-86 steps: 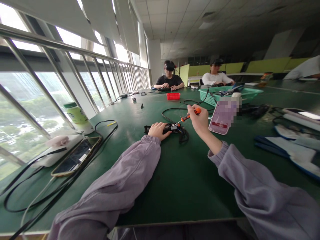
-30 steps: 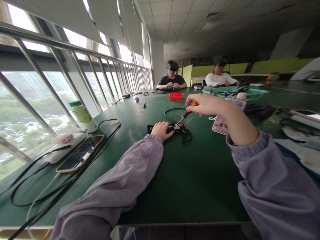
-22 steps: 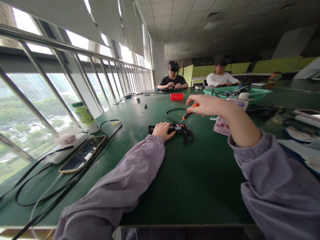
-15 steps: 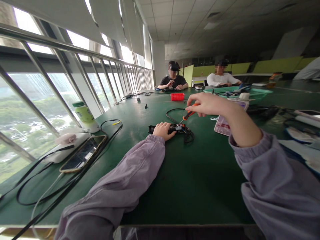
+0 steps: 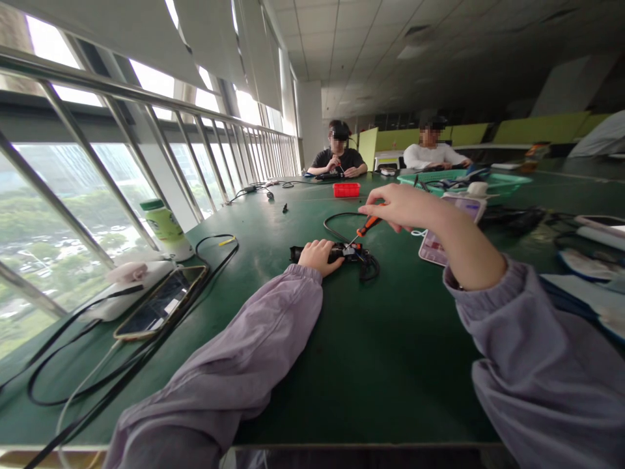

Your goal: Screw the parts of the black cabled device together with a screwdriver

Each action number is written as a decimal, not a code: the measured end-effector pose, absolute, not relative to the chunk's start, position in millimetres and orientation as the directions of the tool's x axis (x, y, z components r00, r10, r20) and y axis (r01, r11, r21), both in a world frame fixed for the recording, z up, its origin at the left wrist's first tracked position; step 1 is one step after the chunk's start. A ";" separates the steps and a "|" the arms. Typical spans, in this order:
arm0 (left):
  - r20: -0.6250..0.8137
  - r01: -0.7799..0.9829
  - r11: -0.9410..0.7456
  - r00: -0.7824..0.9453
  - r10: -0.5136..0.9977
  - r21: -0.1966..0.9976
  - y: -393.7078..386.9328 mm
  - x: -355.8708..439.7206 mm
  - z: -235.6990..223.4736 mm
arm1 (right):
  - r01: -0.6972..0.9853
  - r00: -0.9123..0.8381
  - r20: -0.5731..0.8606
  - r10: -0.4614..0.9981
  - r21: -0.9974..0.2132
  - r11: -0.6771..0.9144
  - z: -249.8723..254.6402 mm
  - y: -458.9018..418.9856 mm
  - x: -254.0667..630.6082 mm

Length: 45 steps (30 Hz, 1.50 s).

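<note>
My left hand [image 5: 319, 257] is closed over a black, tube-shaped device [image 5: 295, 253] lying on the green table, pressing it down. The device's right end has a grey part and small orange bits, with a black cable [image 5: 370, 266] bunched beside it. In my right hand [image 5: 398, 207] is a screwdriver [image 5: 368, 226] with an orange and black handle, gripped from above. Its shaft slants down to the left and its tip meets the device's grey part. What sits under the tip is too small to make out.
A red box [image 5: 346, 189] stands beyond the device. Behind my right hand are a green basket [image 5: 508, 185] and a pink phone [image 5: 432, 249]. On the left lie another phone [image 5: 161, 303], cables and a green-capped bottle [image 5: 166, 228]. Two people sit across the table [image 5: 381, 365].
My right hand has turned from beside the screwdriver to above its handle, wrist raised. Lately its fingers shift slightly on the handle. The left hand keeps its hold on the device.
</note>
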<state>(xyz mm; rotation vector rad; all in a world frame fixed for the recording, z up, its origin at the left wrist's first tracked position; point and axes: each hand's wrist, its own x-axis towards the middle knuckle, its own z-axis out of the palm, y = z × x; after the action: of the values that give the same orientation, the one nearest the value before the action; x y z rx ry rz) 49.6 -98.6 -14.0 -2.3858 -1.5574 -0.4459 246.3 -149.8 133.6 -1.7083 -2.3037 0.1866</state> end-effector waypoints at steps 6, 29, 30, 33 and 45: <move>0.392 0.915 -0.400 0.387 0.835 -0.053 -97.8 48.0 -15.2 | 0.898 -0.339 0.301 0.891 -0.180 0.402 132.3 -147.0 246.7; 0.399 0.914 -0.401 0.388 0.831 -0.055 -97.6 48.3 -16.3 | 0.895 -0.300 0.211 0.930 -0.274 0.351 131.0 -150.9 247.3; 0.397 0.916 -0.399 0.386 0.833 -0.054 -98.1 48.4 -15.8 | 0.892 -0.300 0.228 0.926 -0.277 0.357 130.6 -149.9 247.6; 0.391 0.917 -0.395 0.383 0.837 -0.051 -99.2 48.3 -14.8 | 0.862 -0.330 0.314 0.890 -0.284 0.420 130.2 -144.2 250.5; 0.395 0.917 -0.398 0.377 0.838 -0.031 -96.7 47.8 -17.3 | 0.902 -0.292 0.187 0.938 -0.273 0.335 132.5 -147.4 249.8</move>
<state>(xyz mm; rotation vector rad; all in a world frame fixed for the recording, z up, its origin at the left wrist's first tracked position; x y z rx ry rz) 47.8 -96.7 -17.3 -2.3936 -1.5589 -0.4671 249.8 -147.4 132.5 -1.6407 -2.2937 0.1650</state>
